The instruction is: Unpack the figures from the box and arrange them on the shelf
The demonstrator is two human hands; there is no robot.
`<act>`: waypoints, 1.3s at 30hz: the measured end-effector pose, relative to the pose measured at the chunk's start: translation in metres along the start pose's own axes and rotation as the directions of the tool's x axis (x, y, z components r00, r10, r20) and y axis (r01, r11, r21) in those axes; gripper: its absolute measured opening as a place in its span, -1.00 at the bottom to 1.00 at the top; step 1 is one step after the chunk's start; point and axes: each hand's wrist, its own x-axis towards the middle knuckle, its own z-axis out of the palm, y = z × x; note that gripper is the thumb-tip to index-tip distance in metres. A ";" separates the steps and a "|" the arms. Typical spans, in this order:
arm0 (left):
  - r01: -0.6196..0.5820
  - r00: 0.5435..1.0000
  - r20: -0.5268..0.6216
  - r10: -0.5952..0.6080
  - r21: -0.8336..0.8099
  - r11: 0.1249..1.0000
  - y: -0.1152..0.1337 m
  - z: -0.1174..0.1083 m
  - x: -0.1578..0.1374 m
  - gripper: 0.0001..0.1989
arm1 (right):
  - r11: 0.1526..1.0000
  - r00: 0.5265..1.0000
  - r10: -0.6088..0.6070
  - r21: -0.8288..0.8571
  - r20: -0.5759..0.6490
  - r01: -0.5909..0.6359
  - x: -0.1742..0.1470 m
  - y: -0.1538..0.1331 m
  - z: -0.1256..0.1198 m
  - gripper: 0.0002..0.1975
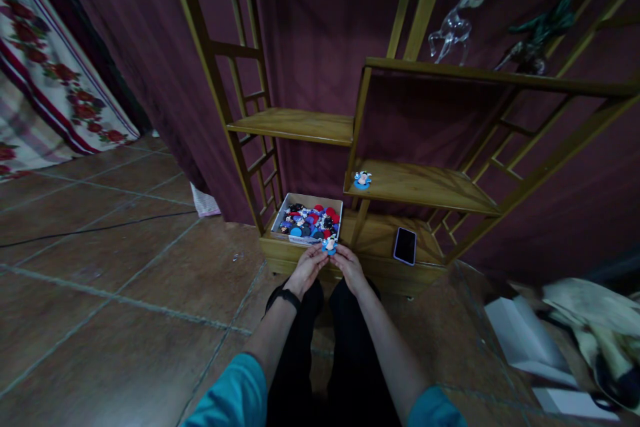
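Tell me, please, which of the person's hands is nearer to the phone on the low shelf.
The right hand is nearer: it is left of the phone, across a gap. The left hand is farther left, beyond the right hand.

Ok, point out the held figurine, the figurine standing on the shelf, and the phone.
Held figurine (pixel 329 245): head view, middle of its body.
Standing figurine (pixel 363 179): head view, middle of its body.
Phone (pixel 405 245): head view, middle of its dark screen.

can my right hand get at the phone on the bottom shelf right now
Probably yes: nothing covers the phone and it lies near the right hand, though that hand holds a figurine.
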 end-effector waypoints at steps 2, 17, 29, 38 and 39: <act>0.006 1.000 -0.002 -0.006 -0.004 1.000 -0.001 -0.002 0.001 -0.62 | 1.000 1.000 0.004 -0.001 0.000 -0.004 0.001 0.001 -0.001 -0.64; 0.063 0.998 0.031 -0.062 -0.034 0.997 0.000 -0.006 0.005 -0.73 | 0.999 1.000 0.006 -0.040 -0.014 -0.007 0.005 0.008 -0.006 -0.61; 0.072 0.997 0.011 -0.071 -0.069 0.995 0.005 0.001 -0.001 -0.83 | 0.998 1.000 -0.011 -0.063 0.009 0.011 0.000 -0.001 0.000 -0.65; 0.069 0.997 -0.019 -0.071 -0.089 0.994 0.003 -0.002 0.002 -0.84 | 0.998 1.000 -0.015 -0.054 0.020 0.016 0.000 0.001 -0.001 -0.63; 0.073 0.997 -0.025 -0.075 -0.091 0.993 0.003 -0.002 0.002 -0.85 | 0.998 1.000 -0.014 -0.056 0.015 0.014 0.001 0.000 -0.001 -0.63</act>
